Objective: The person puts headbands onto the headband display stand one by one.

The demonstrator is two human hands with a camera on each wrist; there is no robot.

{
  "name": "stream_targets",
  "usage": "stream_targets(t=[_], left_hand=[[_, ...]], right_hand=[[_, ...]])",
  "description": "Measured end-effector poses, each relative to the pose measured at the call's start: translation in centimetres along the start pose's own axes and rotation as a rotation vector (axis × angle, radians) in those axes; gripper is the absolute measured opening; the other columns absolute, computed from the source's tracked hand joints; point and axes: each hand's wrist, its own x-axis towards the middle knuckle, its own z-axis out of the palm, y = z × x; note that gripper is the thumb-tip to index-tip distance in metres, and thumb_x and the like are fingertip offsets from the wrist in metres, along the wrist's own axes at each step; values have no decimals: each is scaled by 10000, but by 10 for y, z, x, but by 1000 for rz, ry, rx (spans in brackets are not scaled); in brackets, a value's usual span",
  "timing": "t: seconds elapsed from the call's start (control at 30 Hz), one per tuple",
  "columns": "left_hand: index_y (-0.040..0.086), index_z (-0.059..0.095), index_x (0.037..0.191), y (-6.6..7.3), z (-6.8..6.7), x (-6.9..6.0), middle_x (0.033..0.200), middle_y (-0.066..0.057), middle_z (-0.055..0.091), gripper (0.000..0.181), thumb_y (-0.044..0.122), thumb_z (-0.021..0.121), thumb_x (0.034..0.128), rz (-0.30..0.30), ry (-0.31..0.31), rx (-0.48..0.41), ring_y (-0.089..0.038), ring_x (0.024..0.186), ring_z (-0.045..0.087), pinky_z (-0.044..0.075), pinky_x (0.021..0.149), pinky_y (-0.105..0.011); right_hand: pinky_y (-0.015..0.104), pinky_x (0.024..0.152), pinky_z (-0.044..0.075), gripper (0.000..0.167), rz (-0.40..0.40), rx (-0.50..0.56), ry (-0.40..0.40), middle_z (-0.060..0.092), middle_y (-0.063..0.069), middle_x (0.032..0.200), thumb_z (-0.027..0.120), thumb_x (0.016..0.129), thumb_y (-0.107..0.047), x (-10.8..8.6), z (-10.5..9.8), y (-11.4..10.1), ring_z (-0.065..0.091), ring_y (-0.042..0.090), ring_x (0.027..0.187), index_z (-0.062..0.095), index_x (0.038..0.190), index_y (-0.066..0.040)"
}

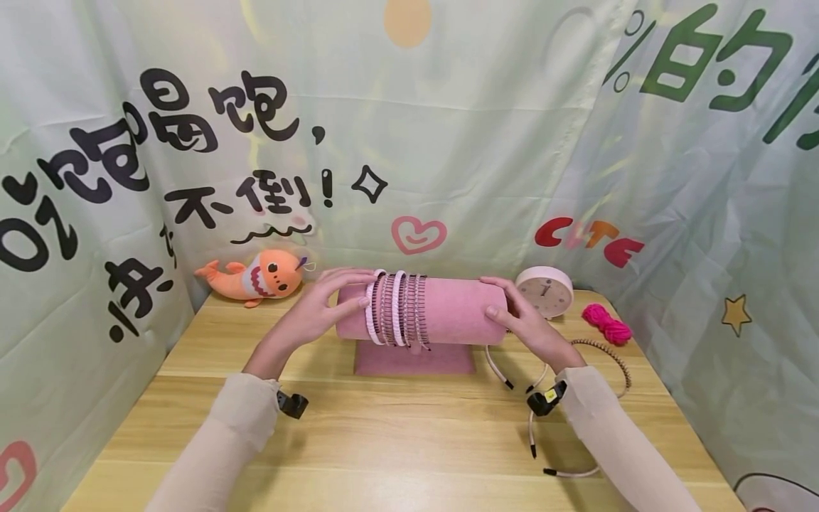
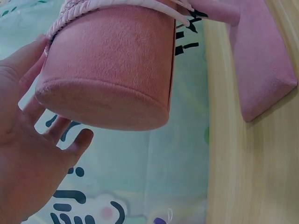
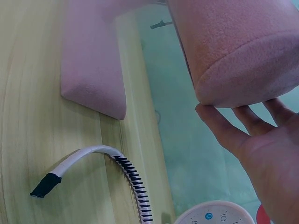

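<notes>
A pink padded roll (image 1: 457, 311) on a pink base (image 1: 414, 359) carries several headbands (image 1: 399, 307) around its left half, some white, some toothed. My left hand (image 1: 313, 306) lies at the roll's left end, thumb and fingertips at the outermost white headband; in the left wrist view the hand (image 2: 32, 154) is beside the roll's end (image 2: 107, 102). My right hand (image 1: 527, 323) touches the roll's right end; in the right wrist view the fingertips of the hand (image 3: 271, 154) meet the edge of the roll (image 3: 247, 60), fingers extended.
More headbands (image 1: 574, 474) lie on the wooden table (image 1: 384, 441) at the right, one of them beaded (image 1: 623, 366). Behind them are a round white clock (image 1: 545, 290) and a bundle of pink yarn (image 1: 606, 324). An orange plush shark (image 1: 256, 277) lies at the back left, before printed curtains.
</notes>
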Motion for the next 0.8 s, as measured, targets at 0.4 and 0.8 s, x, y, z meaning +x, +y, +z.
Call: stream_targets(t=[0.4, 0.8], left_hand=[[218, 655, 1511, 2, 5, 4, 1615, -31, 588, 472, 279, 744, 1051, -17, 5, -19, -309, 1558, 412, 256, 1311, -657], [247, 647, 1490, -19, 3, -3, 1713, -55, 435, 466, 328, 752, 1044, -104, 15, -139, -327, 1622, 346, 226, 1328, -680]], right_hand=[[258, 1003, 572, 567, 1, -9, 2, 402, 195, 1657, 565, 1145, -241, 1, 0, 2, 510, 307, 1397, 344, 1667, -228], [273, 992, 578, 563, 2, -11, 4, 400, 197, 1657, 562, 1145, -237, 1, 0, 1, 513, 316, 1389, 347, 1665, -222]])
